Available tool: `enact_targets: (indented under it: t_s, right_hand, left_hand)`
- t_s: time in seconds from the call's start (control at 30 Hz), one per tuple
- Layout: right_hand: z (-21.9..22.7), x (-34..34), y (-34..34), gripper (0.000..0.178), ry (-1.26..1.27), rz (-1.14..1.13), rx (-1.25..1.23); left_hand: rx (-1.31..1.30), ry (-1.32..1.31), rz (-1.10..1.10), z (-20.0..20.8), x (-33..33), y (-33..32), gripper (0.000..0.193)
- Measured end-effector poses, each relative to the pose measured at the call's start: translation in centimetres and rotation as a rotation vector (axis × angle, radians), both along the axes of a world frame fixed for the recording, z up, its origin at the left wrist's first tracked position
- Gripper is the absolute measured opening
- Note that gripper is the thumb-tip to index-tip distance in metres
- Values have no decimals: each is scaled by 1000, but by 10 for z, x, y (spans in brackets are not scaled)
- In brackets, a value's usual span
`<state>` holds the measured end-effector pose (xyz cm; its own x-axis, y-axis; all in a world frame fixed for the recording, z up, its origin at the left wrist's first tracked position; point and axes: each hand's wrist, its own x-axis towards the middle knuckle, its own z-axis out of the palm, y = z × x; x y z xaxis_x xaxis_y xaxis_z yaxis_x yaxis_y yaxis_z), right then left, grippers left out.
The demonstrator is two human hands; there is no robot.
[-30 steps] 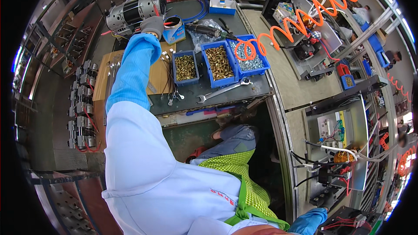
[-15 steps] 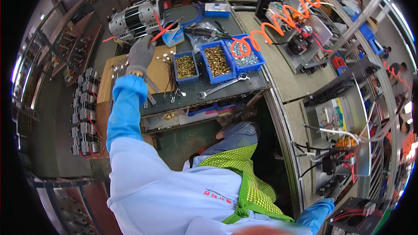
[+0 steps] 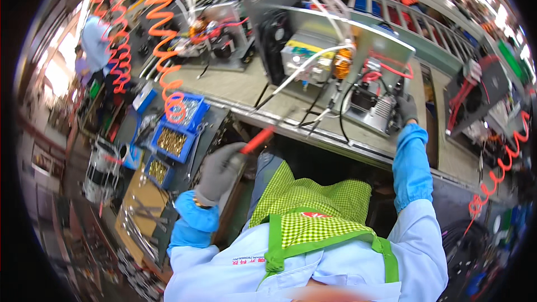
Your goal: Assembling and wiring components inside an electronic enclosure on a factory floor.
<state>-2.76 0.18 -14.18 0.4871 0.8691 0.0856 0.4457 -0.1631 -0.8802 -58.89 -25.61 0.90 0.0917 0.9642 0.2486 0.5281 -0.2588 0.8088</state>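
My left hand (image 3: 220, 173), in a grey glove, is closed around a red stick-shaped thing (image 3: 258, 140). Motion blurs it, so its exact kind does not show. It points up and right, over the gap between the side bench and the conveyor line. At the right end of an open metal chassis (image 3: 366, 114), my gloved right hand (image 3: 408, 109) has its fingers curled at the edge, partly hidden. The chassis carries a copper coil (image 3: 342, 62), a finned heat sink (image 3: 384, 109), a black fan (image 3: 275, 39) and loose white and black cables.
Blue bins of brass fittings (image 3: 171, 141) and silver hardware (image 3: 193, 109) stand on the side bench beside a wrench (image 3: 193, 154). A motor (image 3: 99, 170) lies farther left. Orange coiled hoses (image 3: 162, 36) hang down. Another chassis (image 3: 475, 98) sits to the right; people stand far left.
My view has swung right toward the conveyor line. My left hand has left the motor and bench, carrying the red thing toward the line. My right hand stays by the chassis edge.
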Motion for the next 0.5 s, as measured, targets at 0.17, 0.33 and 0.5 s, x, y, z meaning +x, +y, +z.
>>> enact_targets:
  t_s: [0.17, 0.33, 0.5]
  right_hand:
    - [5, -14, -15, 50, 10, -20, 34]
    - [4, -13, -24, 44, 66, -70, 26]
    - [18, -26, -24, 43, 20, -71, 32]
  left_hand:
    - [-325, -311, -451, -42, 118, 36, 31]
    - [-726, -447, -581, -75, 218, 67, 35]
    - [-900, -762, -456, -99, 270, 95, 37]
